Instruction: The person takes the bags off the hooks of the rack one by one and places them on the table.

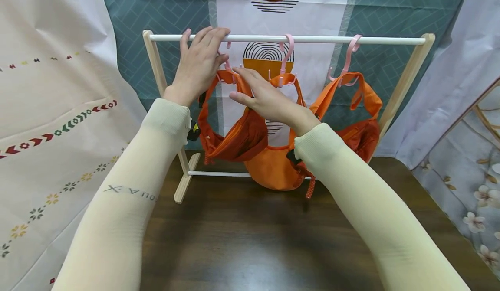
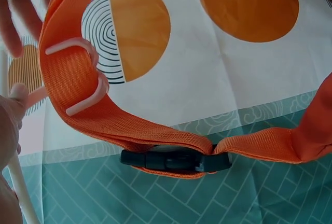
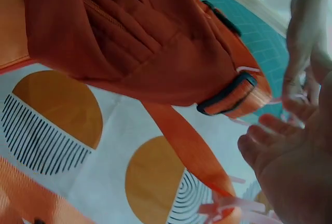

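Observation:
A rust-red waist bag (image 1: 234, 139) hangs by its orange strap (image 2: 155, 130) from a pink hook (image 2: 85, 76) on the white rail (image 1: 324, 40). My left hand (image 1: 201, 59) rests on the rail, fingers laid over it, the thumb tip at the hook's stem. My right hand (image 1: 269, 96) is held beside the strap, fingers extended and nothing gripped. In the right wrist view its palm (image 3: 295, 162) faces the bag's strap end and black buckle (image 3: 228, 94). A second black buckle (image 2: 176, 160) shows on the strap in the left wrist view.
Two more orange bags hang on the rail: one in the middle with a rounded bottom (image 1: 275, 169), one at the right (image 1: 359, 137), each on a pink hook (image 1: 287, 61). The wooden rack (image 1: 406, 83) stands on a dark table (image 1: 250, 239), a patterned curtain (image 1: 168, 9) behind.

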Tool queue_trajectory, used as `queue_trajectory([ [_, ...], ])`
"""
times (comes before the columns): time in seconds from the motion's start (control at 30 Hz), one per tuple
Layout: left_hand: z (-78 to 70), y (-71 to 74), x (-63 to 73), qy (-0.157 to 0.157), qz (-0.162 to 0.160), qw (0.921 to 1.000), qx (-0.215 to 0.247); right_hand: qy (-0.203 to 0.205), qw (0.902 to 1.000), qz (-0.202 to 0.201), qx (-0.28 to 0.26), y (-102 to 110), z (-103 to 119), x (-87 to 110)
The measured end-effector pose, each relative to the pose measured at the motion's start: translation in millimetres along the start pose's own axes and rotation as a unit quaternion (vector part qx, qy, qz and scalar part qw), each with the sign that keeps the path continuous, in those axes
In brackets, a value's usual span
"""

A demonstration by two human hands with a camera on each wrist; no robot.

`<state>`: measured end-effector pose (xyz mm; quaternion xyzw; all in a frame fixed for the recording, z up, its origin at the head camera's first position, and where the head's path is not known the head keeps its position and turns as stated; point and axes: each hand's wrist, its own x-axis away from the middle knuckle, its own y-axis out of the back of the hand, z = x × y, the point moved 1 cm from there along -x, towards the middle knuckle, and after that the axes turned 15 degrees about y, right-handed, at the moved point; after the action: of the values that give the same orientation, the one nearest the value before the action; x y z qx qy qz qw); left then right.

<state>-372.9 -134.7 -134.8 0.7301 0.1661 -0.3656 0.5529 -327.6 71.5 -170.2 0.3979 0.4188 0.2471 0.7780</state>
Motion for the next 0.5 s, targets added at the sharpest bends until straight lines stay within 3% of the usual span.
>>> queue_trajectory([
  [0.3,-5.1,3.5,-4.7,0.028,0.011,0.9992,0.025,-0.06,0.9961,-0.052,0.038,-17.2,-14.1,-18.2],
  [0.5,-5.6,3.9,-6.8,0.045,0.0,0.9984,0.033,-0.085,0.9907,-0.106,0.004,-24.1,-18.6,-27.2],
])
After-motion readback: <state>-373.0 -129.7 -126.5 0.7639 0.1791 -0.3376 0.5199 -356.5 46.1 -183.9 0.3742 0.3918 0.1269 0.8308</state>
